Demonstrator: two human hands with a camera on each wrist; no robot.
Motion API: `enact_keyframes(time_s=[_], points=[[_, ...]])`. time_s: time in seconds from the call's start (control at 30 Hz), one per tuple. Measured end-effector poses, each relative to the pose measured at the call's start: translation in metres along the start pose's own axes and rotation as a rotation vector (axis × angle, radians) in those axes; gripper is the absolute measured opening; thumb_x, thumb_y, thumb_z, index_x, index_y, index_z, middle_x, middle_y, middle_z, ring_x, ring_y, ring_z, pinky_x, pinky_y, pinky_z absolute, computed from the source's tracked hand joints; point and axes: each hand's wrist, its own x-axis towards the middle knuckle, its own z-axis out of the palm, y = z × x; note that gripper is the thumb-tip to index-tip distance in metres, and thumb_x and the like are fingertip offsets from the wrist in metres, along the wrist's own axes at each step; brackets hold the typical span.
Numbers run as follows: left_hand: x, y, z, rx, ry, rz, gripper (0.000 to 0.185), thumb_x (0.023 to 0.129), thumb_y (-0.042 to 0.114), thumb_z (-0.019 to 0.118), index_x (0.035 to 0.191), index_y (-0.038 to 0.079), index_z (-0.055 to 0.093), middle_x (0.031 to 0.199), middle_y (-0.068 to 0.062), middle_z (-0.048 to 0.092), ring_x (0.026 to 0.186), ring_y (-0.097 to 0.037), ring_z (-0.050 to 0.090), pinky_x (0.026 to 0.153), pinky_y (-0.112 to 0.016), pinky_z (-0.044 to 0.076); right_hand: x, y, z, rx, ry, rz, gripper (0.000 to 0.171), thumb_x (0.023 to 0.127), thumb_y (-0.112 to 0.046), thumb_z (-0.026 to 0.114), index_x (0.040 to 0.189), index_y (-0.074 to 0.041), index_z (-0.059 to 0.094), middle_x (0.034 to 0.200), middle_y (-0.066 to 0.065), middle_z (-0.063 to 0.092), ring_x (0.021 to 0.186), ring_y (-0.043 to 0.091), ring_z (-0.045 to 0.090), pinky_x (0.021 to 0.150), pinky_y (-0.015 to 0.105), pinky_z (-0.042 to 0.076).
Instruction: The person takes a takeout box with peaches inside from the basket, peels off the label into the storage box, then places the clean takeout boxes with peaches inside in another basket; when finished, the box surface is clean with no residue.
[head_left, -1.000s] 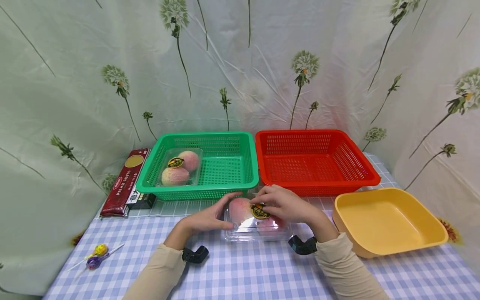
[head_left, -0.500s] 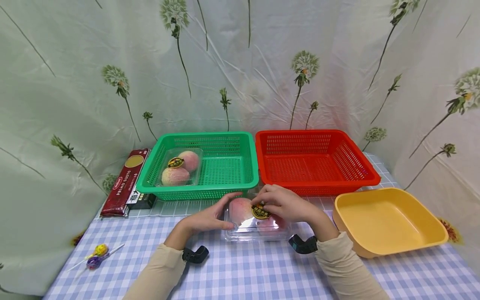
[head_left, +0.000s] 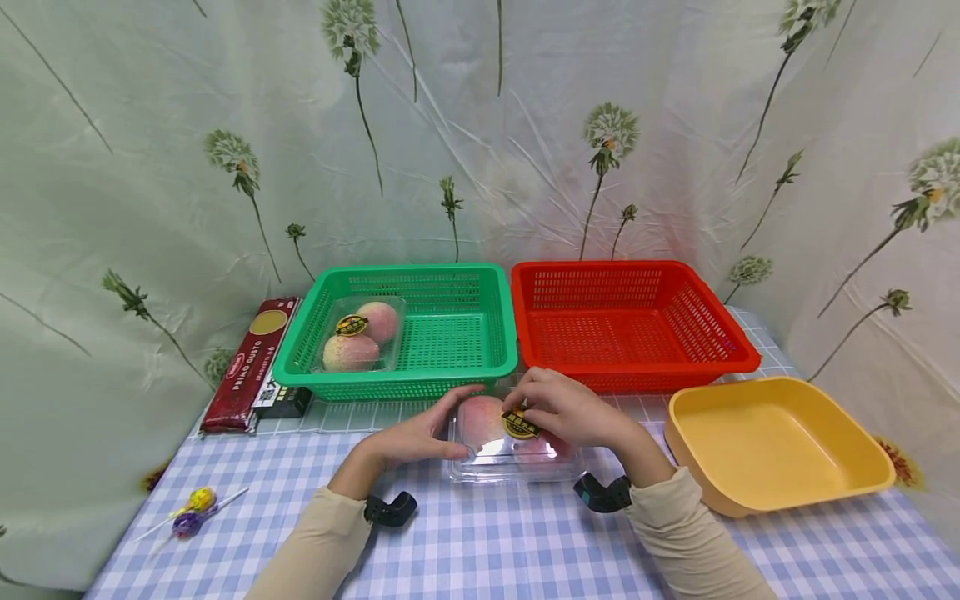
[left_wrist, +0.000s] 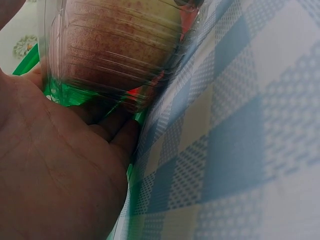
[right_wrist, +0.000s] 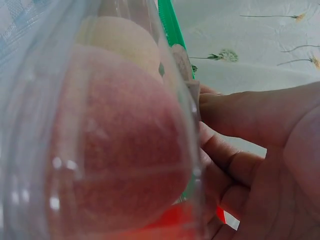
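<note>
While both hands, left hand (head_left: 420, 437) and right hand (head_left: 573, 408), curl round the clear plastic clamshell box of two peaches (head_left: 510, 450), it rests on the blue checked tablecloth (head_left: 480, 542). Behind, a green plastic basket (head_left: 450, 350) holds another such peach box (head_left: 360, 333); beside it stand a red plastic basket (head_left: 637, 333) and a yellow plastic tub (head_left: 780, 442).

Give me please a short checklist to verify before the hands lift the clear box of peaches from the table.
1. Left hand grips the left end of the clear peach box: ok.
2. Right hand lies over the box top, fingers by the round label: ok.
3. Box lid fully closed: cannot tell, the hands cover its edges.
4. Free room in the green basket beside the other peach box: ok.
5. Red basket has nothing in it: ok.
6. Box stands flat on the checked tablecloth: ok.
</note>
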Motion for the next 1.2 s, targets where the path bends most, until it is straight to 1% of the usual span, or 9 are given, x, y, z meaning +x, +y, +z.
enact_keyframes(time_s=[0.17,0.3,0.4,0.47,0.63,0.73,0.97,1.1,1.2], points=[[-0.0009,0.0012,0.0003,0.001,0.005,-0.008,0.090,0.087,0.037,0.075,0.157,0.031,0.020,0.167,0.003,0.010,0.155,-0.020,-0.001,0.125,-0.056,0.005,0.0006,0.0013,0.0003,0.020,0.004,0.002,0.018,0.095,-0.005,0.062,0.105,-0.017,0.072,0.106,-0.001,0.065,0.102,0.020,0.060,0.089,0.033,0.049],[-0.0009,0.0017,0.0003,-0.005,0.001,-0.006,0.092,0.087,0.036,0.075,0.159,0.027,0.018,0.167,0.002,0.010,0.155,-0.021,0.000,0.124,-0.056,0.005,0.0004,0.0014,0.0007,0.021,0.014,-0.006,0.017,0.095,-0.005,0.060,0.103,-0.017,0.070,0.105,-0.003,0.067,0.104,0.022,0.061,0.091,0.036,0.049],[-0.0007,0.0020,0.0002,-0.007,-0.004,0.004,0.093,0.088,0.036,0.075,0.159,0.023,0.018,0.167,0.000,0.011,0.155,-0.023,0.001,0.124,-0.056,0.005,0.0003,0.0011,0.0007,0.020,0.021,-0.006,0.018,0.095,-0.004,0.061,0.105,-0.016,0.070,0.105,-0.003,0.069,0.104,0.020,0.060,0.093,0.037,0.049],[-0.0007,0.0025,0.0002,-0.008,-0.005,0.014,0.092,0.088,0.036,0.075,0.159,0.023,0.018,0.167,-0.001,0.012,0.155,-0.024,0.002,0.124,-0.057,0.005,0.0005,0.0007,0.0007,0.017,0.023,-0.003,0.019,0.094,-0.004,0.061,0.107,-0.015,0.071,0.106,-0.003,0.069,0.104,0.019,0.060,0.092,0.036,0.049],[-0.0010,0.0033,0.0003,-0.009,-0.001,0.016,0.089,0.087,0.036,0.075,0.157,0.027,0.021,0.167,0.001,0.012,0.155,-0.021,0.000,0.124,-0.055,0.004,0.0008,-0.0005,-0.0001,0.015,0.016,0.013,0.022,0.094,-0.005,0.064,0.112,-0.014,0.073,0.103,-0.001,0.067,0.097,0.015,0.060,0.085,0.030,0.050],[-0.0006,0.0024,0.0001,-0.005,0.004,0.012,0.090,0.087,0.036,0.075,0.158,0.027,0.020,0.167,0.002,0.013,0.155,-0.020,0.000,0.125,-0.055,0.004,0.0005,-0.0012,-0.0011,0.024,0.011,0.026,0.022,0.093,-0.006,0.065,0.111,-0.015,0.075,0.101,-0.002,0.066,0.093,0.013,0.057,0.081,0.027,0.048],[0.0009,0.0012,0.0003,-0.001,0.004,0.014,0.093,0.087,0.035,0.075,0.159,0.021,0.018,0.167,0.002,0.013,0.155,-0.020,0.001,0.125,-0.054,0.004,0.0000,-0.0032,-0.0014,0.067,0.007,0.077,0.015,0.091,-0.009,0.070,0.101,-0.019,0.075,0.098,-0.005,0.063,0.095,0.013,0.056,0.082,0.027,0.048],[0.0002,0.0007,0.0003,-0.002,0.005,0.013,0.092,0.088,0.035,0.075,0.159,0.022,0.018,0.167,0.002,0.012,0.155,-0.020,0.000,0.125,-0.055,0.004,-0.0006,-0.0042,-0.0012,0.096,0.011,0.106,0.010,0.090,-0.011,0.072,0.094,-0.020,0.072,0.097,-0.003,0.061,0.091,0.014,0.055,0.079,0.026,0.048],[-0.0003,0.0003,0.0004,-0.003,0.009,0.009,0.091,0.087,0.035,0.075,0.158,0.024,0.020,0.167,0.002,0.012,0.155,-0.020,0.000,0.125,-0.055,0.004,-0.0010,-0.0034,-0.0020,0.119,0.013,0.104,0.007,0.090,-0.012,0.072,0.092,-0.018,0.071,0.099,-0.001,0.060,0.087,0.013,0.055,0.076,0.025,0.049]])
